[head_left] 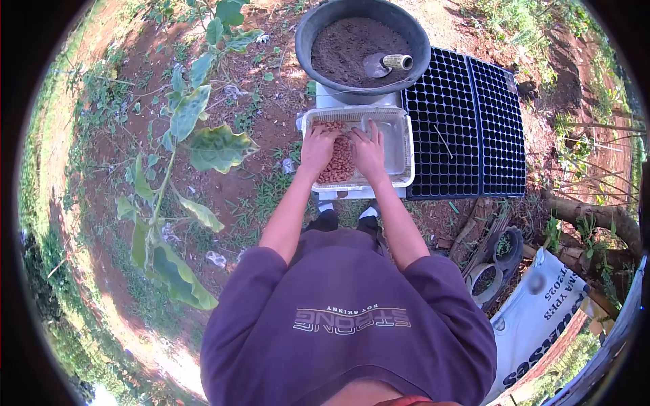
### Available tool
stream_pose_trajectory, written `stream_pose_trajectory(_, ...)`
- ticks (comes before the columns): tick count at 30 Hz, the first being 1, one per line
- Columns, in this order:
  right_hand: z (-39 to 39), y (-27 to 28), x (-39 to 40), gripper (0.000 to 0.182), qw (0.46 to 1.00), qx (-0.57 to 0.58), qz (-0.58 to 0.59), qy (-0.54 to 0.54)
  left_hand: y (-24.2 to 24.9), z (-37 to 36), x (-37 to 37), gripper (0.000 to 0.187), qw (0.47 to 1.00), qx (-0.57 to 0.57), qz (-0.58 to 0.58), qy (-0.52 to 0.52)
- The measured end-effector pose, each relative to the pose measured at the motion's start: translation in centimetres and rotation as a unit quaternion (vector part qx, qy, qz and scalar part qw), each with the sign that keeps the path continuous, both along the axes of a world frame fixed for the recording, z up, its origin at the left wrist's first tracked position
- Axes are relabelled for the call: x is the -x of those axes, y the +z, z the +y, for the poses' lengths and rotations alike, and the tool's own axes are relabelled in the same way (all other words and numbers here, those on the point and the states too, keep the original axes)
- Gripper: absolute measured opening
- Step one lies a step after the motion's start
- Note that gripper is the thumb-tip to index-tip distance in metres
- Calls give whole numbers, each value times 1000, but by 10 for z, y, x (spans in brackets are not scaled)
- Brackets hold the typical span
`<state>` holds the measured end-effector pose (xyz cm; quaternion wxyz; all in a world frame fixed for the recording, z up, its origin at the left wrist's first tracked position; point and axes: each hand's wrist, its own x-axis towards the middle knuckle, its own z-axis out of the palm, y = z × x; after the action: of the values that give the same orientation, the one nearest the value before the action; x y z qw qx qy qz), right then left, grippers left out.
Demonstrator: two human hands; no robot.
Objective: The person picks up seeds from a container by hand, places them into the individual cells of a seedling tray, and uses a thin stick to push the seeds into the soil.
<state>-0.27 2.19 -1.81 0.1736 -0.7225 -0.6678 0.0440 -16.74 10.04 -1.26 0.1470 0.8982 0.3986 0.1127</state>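
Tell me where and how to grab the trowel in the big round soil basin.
Grip the trowel by its handle, probably from above and the right: the handle points toward the right rim of the basin, while the blade end meets the soil.

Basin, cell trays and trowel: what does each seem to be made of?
The basin looks like matte, dark plastic, possibly rubber, judging by its thick, dull rim. The cell trays look like black plastic, from the uniform moulded grid. The trowel seems to have a greyish metal blade; its pale, mottled handle could be plastic or wood.
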Motion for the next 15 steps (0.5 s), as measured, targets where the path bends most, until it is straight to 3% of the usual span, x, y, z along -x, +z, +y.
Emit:
stream_pose_trajectory(4, 8, -5, 11, 35, 999, -10, 21, 41, 21, -5, 3, 31, 990, -90, -69, 88)
stream_pose_trajectory(10, 11, -2, 16, 32, 999, 28, -20, 20, 12, -9, 4, 35, 966, -176, 190, 3)
stream_pose_trajectory(11, 10, -2, 14, 31, 1000, 14, -21, 7, 8, -8, 4, 33, 966, -184, 180, -37)
stream_pose_trajectory(14, 13, -10, 14, 30, 999, -24, -27, -16, 4, -7, 0, 30, 991, 7, 131, -29)
stream_pose_trajectory(15, 14, -8, 13, 29, 999, -35, -29, -22, 4, -7, -1, 28, 996, 16, 83, -9)
